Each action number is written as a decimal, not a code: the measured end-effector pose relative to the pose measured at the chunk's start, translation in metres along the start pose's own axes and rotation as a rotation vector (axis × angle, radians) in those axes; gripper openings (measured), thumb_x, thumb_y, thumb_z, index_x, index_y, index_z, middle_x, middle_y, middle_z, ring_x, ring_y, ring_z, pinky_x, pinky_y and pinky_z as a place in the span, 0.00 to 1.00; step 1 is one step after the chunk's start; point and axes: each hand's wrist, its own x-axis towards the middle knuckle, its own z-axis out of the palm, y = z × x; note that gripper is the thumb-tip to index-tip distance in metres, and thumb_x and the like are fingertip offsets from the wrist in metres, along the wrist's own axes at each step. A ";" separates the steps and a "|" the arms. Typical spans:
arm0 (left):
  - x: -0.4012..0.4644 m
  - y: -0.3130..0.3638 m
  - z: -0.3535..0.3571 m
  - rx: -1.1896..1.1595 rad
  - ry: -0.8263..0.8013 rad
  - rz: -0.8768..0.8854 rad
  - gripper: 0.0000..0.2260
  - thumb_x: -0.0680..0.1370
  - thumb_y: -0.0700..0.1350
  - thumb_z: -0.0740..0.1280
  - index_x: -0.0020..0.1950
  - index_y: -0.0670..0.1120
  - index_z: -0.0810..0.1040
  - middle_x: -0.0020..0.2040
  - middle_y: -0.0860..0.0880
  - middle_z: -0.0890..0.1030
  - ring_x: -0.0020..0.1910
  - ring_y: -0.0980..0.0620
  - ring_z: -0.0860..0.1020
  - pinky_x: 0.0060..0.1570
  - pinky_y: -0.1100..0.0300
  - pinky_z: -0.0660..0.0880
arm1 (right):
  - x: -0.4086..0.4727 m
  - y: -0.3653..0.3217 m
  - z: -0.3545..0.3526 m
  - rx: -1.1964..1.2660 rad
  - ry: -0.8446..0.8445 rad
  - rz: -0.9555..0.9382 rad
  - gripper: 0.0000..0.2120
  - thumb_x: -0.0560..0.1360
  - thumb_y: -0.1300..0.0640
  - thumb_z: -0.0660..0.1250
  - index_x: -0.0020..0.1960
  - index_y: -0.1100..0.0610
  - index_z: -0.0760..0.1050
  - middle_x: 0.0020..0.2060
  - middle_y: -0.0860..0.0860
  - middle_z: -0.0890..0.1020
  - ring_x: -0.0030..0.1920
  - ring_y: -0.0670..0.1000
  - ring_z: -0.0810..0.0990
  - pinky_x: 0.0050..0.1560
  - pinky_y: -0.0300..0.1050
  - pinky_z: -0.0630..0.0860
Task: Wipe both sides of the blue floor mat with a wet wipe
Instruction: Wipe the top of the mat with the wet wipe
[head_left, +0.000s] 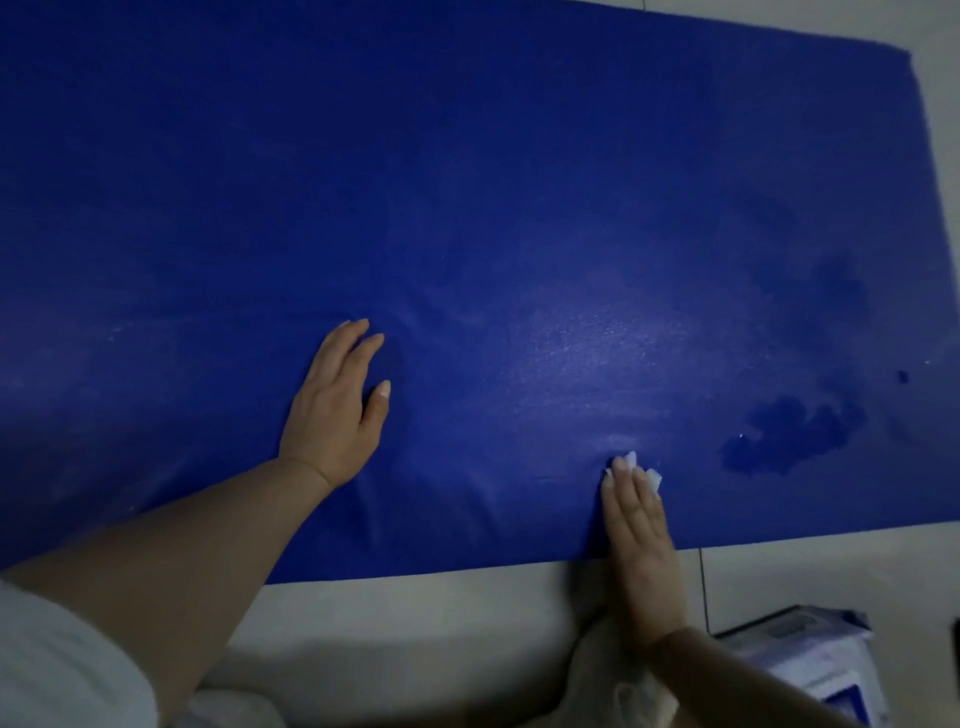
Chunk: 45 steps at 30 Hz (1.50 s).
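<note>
The blue floor mat (467, 208) lies spread flat on pale floor tiles and fills most of the view. My left hand (335, 410) rests palm down on the mat near its front edge, fingers straight. My right hand (641, 540) presses a white wet wipe (644, 470) onto the mat close to the front edge with flat, straight fingers; only the wipe's edges show past the fingertips. Dark wet patches (795, 431) mark the mat to the right of the wipe.
A pack of wet wipes (810, 654) sits on the tiles at the lower right, beside my right forearm. The mat's front edge (415, 571) runs across the lower view, with pale tile floor (415, 623) in front of it. A white sleeve (57, 670) shows at lower left.
</note>
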 end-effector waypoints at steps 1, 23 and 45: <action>0.000 0.000 0.000 0.004 -0.002 -0.001 0.21 0.81 0.42 0.62 0.73 0.40 0.66 0.76 0.46 0.61 0.76 0.49 0.57 0.71 0.52 0.58 | 0.005 -0.017 0.007 0.038 0.022 -0.027 0.37 0.73 0.66 0.59 0.78 0.55 0.47 0.78 0.50 0.47 0.77 0.53 0.46 0.76 0.45 0.43; -0.001 0.008 0.000 0.074 -0.015 -0.056 0.21 0.80 0.42 0.63 0.72 0.40 0.67 0.75 0.45 0.63 0.75 0.47 0.59 0.70 0.52 0.59 | 0.015 0.055 -0.053 -0.240 -0.276 -0.461 0.39 0.66 0.67 0.57 0.76 0.51 0.55 0.73 0.48 0.65 0.73 0.49 0.61 0.73 0.43 0.53; 0.276 0.202 0.058 0.264 -0.032 0.096 0.25 0.83 0.49 0.53 0.79 0.49 0.49 0.79 0.49 0.40 0.77 0.50 0.42 0.74 0.55 0.41 | 0.217 0.086 -0.155 1.981 0.213 0.717 0.40 0.29 0.60 0.83 0.42 0.68 0.82 0.46 0.63 0.82 0.46 0.61 0.84 0.37 0.55 0.82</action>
